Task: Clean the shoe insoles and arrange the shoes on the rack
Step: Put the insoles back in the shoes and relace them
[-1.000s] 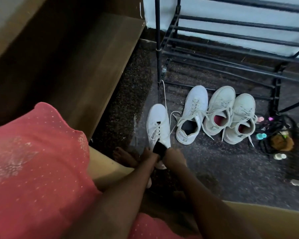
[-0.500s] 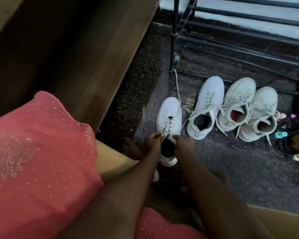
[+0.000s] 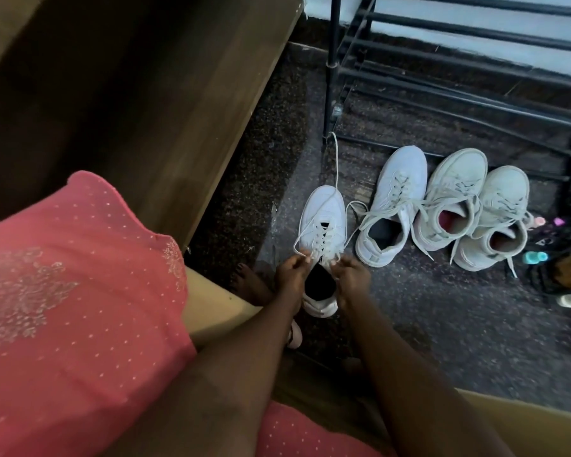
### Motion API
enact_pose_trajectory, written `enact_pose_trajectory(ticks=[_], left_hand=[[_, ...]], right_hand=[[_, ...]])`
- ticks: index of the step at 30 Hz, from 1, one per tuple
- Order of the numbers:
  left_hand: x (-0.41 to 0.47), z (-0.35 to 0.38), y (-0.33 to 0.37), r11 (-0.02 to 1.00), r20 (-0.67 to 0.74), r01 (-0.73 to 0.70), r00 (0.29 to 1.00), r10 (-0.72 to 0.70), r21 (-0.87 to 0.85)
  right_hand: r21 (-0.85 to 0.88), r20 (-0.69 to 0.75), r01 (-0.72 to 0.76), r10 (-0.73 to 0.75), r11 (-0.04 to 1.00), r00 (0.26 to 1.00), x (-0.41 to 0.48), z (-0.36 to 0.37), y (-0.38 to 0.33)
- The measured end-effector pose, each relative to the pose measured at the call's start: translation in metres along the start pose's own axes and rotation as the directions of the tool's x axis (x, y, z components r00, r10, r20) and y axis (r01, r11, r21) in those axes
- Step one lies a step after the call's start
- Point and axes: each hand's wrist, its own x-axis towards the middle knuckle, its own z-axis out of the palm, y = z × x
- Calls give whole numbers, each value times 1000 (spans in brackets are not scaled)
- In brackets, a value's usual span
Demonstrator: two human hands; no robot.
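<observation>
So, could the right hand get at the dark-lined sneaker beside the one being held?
Probably yes: the right hand grips the held sneaker, and the dark-lined sneaker lies just beside it, only loose laces between.

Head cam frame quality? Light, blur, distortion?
Head view: dim, flat light, no harsh glare; wide-angle skews the rack bars; the white shoe is fairly sharp where left hand and right hand grip it; right-edge clutter smears.
</observation>
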Motion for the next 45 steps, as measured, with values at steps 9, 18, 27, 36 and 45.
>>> enact_pose_trajectory(ticks=[9, 18, 27, 36, 45], left_hand=[[6, 8, 3, 995, -119, 32, 993, -20, 95], [7, 14, 5, 990, -191, 132, 972, -140, -54], [-23, 11, 48, 995, -149, -83, 986, 74, -55], [-72, 12, 127, 938, 39, -269, 963, 268, 218], [-147, -12, 239, 722, 359, -589, 803, 475, 363]], right_hand=[[110, -177, -10, 30, 994, 984, 5, 7, 0], [364, -129, -41, 94, 930, 987, 0, 4, -3], [-31, 160, 289, -280, 957, 946, -36, -3, -46], [-325, 226, 616, -574, 717, 787, -111, 4, -133], [-464, 327, 766, -718, 444, 614, -199, 9, -215]])
